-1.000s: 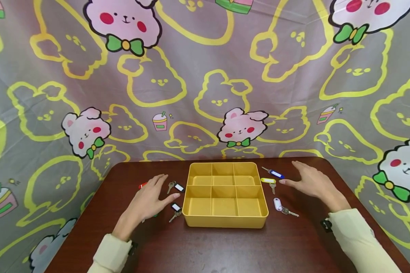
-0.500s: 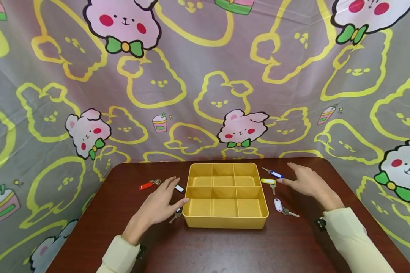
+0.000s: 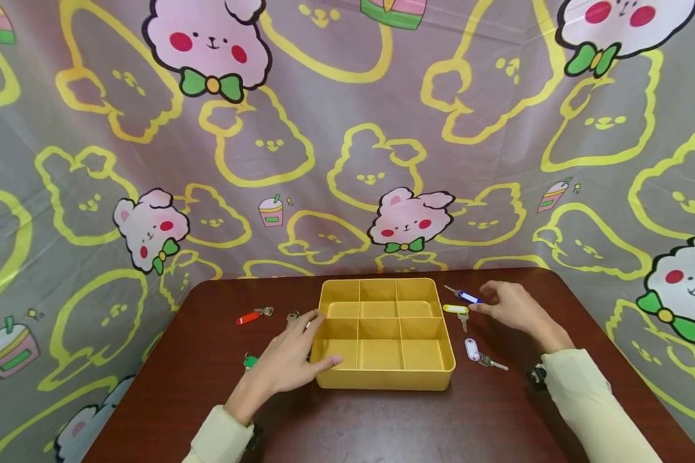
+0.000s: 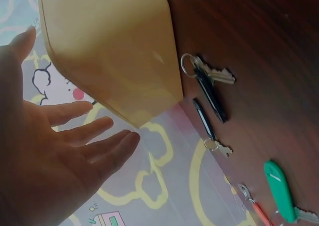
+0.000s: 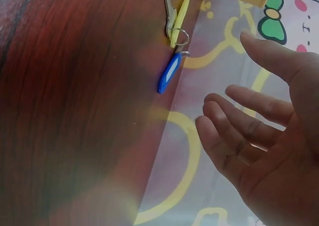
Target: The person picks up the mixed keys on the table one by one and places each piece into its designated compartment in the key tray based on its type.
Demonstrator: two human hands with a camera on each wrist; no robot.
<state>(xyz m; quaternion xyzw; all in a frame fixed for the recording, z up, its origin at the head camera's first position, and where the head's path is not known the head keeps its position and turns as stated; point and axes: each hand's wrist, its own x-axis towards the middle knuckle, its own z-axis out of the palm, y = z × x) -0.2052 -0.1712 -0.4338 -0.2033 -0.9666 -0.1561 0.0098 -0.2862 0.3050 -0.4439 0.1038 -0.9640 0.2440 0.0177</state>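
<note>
A yellow box point(image 3: 382, 381) with several compartments stands mid-table. My left hand point(image 3: 286, 360) hovers by its left side, fingers spread and holding nothing. In the left wrist view, two black key tags point(image 4: 212, 97) with keys lie beside the box; the hand mostly hides them in the head view. A green key tag point(image 3: 250, 362) and a red key tag point(image 3: 249, 317) lie further left. My right hand point(image 3: 515, 308), loosely curved and holding nothing, is over the right side, near a blue key tag point(image 3: 469, 297) and a yellow key tag point(image 3: 455, 309). A white key tag point(image 3: 472, 349) lies nearer me.
The dark brown wooden table point(image 3: 376, 424) runs back to a grey cartoon-print cloth point(image 3: 301, 154), which hangs behind it and along both sides. Keys are attached to the tags on either side of the box.
My left hand has moved right, from above the left-side key tags to the box's left edge, uncovering the red tag. My right hand has shifted slightly left, its fingers bending a little more.
</note>
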